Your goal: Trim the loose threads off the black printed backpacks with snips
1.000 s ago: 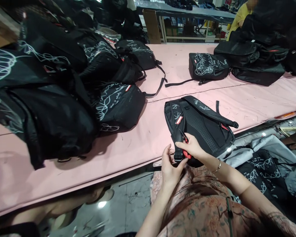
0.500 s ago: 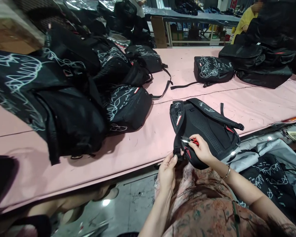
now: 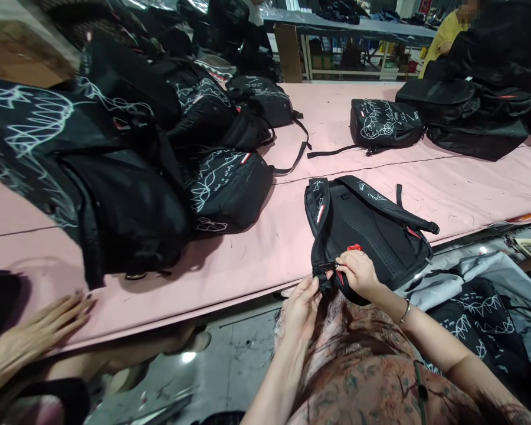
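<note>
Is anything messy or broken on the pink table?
A little messy: dark bits that look like loose threads lie scattered on the pink table, and the black bags at the left are heaped unevenly. I can't see any spill, or any clear damage to the backpack being worked on.

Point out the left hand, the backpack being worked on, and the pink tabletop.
Left hand (image 3: 301, 302): head view, on the back of the hand.
Backpack (image 3: 383, 245): head view, on its back panel.
Pink tabletop (image 3: 248, 262): head view, on its bare surface.
</note>
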Action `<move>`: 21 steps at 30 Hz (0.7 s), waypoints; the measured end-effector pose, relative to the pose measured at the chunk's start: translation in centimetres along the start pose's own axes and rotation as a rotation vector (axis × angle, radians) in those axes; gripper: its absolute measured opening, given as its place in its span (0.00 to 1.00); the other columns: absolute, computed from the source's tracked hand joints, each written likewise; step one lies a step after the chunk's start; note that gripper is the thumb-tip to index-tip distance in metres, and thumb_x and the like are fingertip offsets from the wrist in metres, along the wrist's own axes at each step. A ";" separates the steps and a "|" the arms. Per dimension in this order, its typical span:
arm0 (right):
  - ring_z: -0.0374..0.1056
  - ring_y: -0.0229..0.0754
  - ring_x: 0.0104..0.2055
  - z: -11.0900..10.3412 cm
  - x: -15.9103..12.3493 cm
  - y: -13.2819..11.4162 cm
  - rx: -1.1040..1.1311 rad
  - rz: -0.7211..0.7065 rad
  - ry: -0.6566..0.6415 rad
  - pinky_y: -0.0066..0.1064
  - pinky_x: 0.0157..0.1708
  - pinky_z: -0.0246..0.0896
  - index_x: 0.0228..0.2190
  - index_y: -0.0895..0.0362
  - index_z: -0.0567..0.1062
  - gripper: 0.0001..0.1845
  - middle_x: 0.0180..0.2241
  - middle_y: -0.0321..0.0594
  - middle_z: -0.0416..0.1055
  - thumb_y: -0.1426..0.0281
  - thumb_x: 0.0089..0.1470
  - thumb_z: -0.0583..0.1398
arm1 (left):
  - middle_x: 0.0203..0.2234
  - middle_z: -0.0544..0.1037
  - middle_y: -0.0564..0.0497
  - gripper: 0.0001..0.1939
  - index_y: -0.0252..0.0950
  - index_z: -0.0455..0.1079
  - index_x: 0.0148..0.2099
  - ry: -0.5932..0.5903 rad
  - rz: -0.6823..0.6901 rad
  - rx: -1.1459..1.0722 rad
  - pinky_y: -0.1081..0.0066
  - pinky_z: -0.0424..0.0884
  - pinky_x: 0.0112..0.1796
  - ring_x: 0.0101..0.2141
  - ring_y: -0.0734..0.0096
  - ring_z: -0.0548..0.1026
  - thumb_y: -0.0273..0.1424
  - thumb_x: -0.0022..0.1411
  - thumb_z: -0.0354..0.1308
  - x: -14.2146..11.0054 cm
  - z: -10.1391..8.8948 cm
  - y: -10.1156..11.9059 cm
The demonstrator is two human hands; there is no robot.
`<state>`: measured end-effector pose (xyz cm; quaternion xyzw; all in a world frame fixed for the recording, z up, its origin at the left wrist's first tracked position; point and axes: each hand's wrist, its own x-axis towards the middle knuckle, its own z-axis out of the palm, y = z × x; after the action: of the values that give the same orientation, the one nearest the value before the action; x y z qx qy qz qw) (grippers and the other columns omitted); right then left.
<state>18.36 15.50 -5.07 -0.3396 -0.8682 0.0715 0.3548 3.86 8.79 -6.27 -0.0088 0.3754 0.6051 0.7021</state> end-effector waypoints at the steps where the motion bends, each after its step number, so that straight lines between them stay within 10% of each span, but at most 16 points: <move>1: 0.62 0.36 0.37 0.0 0.0 0.0 -0.003 0.001 0.002 0.30 0.39 0.57 0.32 0.61 0.68 0.04 0.32 0.38 0.67 0.74 0.54 0.54 | 0.37 0.74 0.43 0.18 0.29 0.73 0.36 0.002 -0.006 -0.003 0.75 0.67 0.38 0.38 0.68 0.72 0.28 0.39 0.68 -0.1 0.1 0.0; 15: 0.61 0.36 0.36 0.2 0.0 -0.5 0.016 0.029 -0.013 0.30 0.39 0.56 0.31 0.61 0.68 0.05 0.31 0.39 0.67 0.73 0.55 0.52 | 0.34 0.75 0.46 0.16 0.29 0.73 0.35 0.019 0.033 0.028 0.77 0.67 0.38 0.34 0.73 0.72 0.28 0.40 0.67 -0.5 0.7 -0.2; 21: 0.63 0.32 0.31 2.1 -1.1 -0.6 0.624 0.671 -0.080 0.25 0.32 0.60 0.38 0.62 0.65 0.14 0.31 0.39 0.66 0.68 0.49 0.57 | 0.39 0.73 0.43 0.25 0.30 0.70 0.44 -0.042 0.041 0.220 0.74 0.65 0.40 0.38 0.70 0.72 0.34 0.42 0.66 -0.1 -0.6 -0.2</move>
<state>17.22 14.63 -7.02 -0.4756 -0.6601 0.4535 0.3638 3.67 8.38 -6.74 0.0886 0.4247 0.5746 0.6940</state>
